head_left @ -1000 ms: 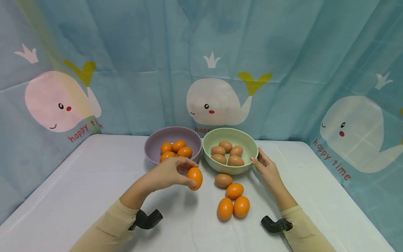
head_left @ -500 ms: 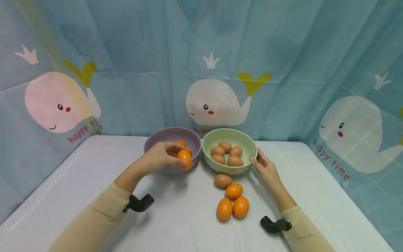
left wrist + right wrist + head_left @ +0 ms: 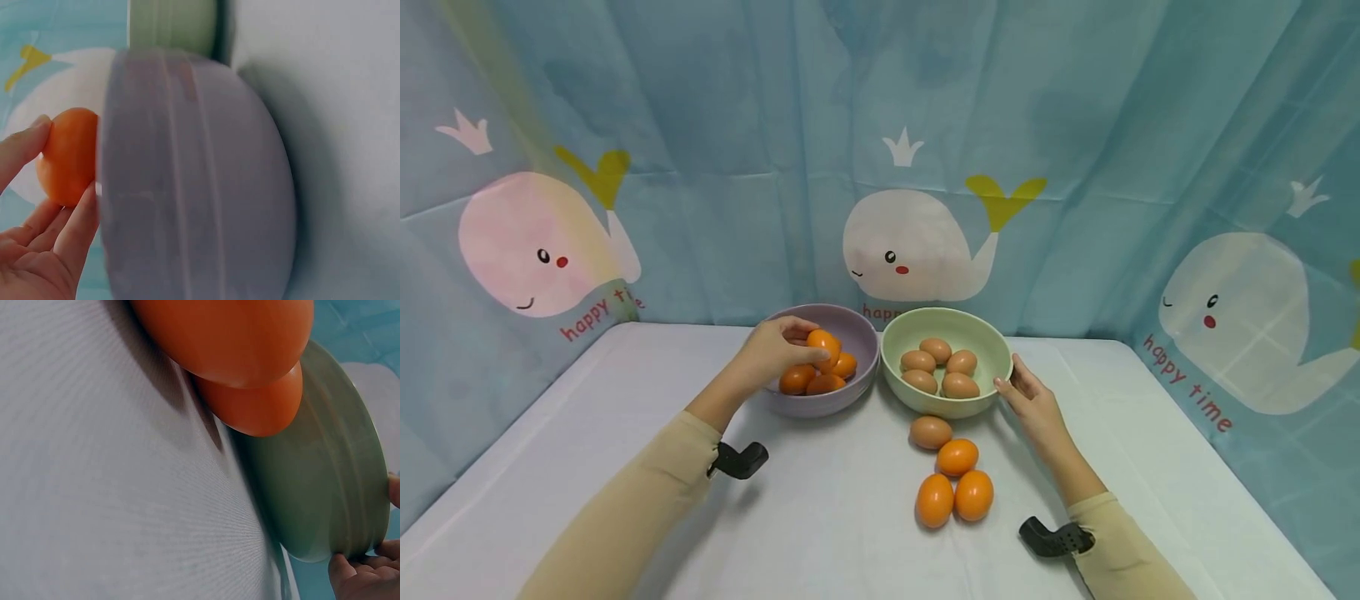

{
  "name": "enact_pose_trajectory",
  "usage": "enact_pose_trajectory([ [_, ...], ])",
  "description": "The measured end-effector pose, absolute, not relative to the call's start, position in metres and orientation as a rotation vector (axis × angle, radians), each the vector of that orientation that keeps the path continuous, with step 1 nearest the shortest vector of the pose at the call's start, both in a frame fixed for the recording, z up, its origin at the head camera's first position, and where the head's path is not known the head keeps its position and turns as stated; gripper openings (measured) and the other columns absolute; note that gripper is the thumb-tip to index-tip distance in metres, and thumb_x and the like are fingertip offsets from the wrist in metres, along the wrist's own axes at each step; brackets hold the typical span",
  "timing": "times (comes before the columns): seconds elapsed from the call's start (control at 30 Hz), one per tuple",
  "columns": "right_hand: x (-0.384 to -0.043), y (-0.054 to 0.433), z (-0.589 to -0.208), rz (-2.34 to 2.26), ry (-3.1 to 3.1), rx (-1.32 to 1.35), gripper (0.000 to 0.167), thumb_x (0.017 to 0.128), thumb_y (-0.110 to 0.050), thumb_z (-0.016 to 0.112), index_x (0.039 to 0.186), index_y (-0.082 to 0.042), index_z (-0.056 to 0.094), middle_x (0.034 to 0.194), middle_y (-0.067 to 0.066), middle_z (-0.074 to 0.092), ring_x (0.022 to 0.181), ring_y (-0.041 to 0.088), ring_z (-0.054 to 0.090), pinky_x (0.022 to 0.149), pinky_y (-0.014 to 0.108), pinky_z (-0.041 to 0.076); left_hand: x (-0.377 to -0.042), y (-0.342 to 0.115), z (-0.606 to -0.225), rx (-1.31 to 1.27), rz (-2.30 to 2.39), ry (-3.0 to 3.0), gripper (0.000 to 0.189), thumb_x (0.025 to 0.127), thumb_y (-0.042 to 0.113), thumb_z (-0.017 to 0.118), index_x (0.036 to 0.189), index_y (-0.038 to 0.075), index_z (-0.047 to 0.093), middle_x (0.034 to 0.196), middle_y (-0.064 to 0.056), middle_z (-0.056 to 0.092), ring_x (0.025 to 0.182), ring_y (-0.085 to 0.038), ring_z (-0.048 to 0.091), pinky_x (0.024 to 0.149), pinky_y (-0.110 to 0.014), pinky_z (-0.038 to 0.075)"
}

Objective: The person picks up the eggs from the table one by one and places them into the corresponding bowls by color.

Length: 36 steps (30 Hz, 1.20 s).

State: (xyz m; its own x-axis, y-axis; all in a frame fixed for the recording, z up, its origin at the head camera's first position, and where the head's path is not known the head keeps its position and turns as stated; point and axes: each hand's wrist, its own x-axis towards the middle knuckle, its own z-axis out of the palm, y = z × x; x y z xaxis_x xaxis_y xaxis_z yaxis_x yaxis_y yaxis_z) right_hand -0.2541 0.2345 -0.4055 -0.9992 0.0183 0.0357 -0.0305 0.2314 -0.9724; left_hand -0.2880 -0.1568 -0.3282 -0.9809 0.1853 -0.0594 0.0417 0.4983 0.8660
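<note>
Two round, smooth, plastic-looking bowls stand close side by side at the far part of our white, cloth-covered surface [image 3: 820, 525]: a dull purple bowl [image 3: 816, 406] on the left and a light green bowl [image 3: 951, 407] on the right. With our left hand [image 3: 769, 350] we pinch a glossy orange egg-shaped piece [image 3: 824, 348] between thumb and fingers, just over the purple bowl, its lower side dipping behind the rim in the left wrist view. Other orange pieces [image 3: 797, 380] lie beneath it in that bowl; we cannot tell whether the held one touches them. Our right hand [image 3: 1037, 412] grips the right side of the green bowl, thumb at the rim and fingers against the outer wall. Five brown eggs [image 3: 918, 361] lie inside it. Just nearer than the green bowl, one loose brown egg [image 3: 930, 432] lies on the surface, with three glossy orange eggs [image 3: 957, 457] clustered on its near side. We wear beige sleeves [image 3: 625, 500], and far behind everything hangs a light blue curtain [image 3: 715, 233] printed with whales.
</note>
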Motion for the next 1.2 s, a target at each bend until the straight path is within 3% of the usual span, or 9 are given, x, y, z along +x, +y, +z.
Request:
enact_pose_trajectory([
  [0.4, -0.255, 0.234, -0.407, 1.922, -2.419, 0.02, 0.071, 0.103, -0.023, 0.054, 0.159, -0.007, 0.013, 0.166, 0.01, 0.015, 0.154, 0.021, 0.016, 0.119, 0.034, 0.024, -0.312, -0.165, -0.347, 0.107, 1.424, 2.659, 0.063, 0.09, 0.034, 0.074, 0.141, 0.005, 0.05, 0.144, -0.018, 0.051, 0.132, -0.035, 0.048, 0.114, -0.049, 0.04],
  [0.73, -0.255, 0.234, -0.407, 1.928, -2.421, 0.018, 0.072, 0.103, -0.025, 0.054, 0.159, -0.008, 0.013, 0.166, 0.008, 0.014, 0.154, 0.02, 0.016, 0.119, 0.033, 0.024, -0.32, -0.165, -0.356, 0.097, 1.318, 2.768, 0.061, 0.087, 0.031, 0.077, 0.137, 0.005, 0.055, 0.137, -0.019, 0.057, 0.126, -0.035, 0.053, 0.109, -0.047, 0.046],
  [1.2, -0.255, 0.235, -0.407, 1.93, -2.421, 0.018, 0.072, 0.103, -0.025, 0.054, 0.159, -0.009, 0.013, 0.166, 0.007, 0.014, 0.154, 0.019, 0.015, 0.12, 0.033, 0.024, -0.322, -0.161, -0.363, 0.154, 1.164, 2.82, 0.053, 0.087, 0.022, 0.076, 0.132, 0.003, 0.057, 0.134, -0.02, 0.059, 0.12, -0.034, 0.055, 0.11, -0.048, 0.045],
])
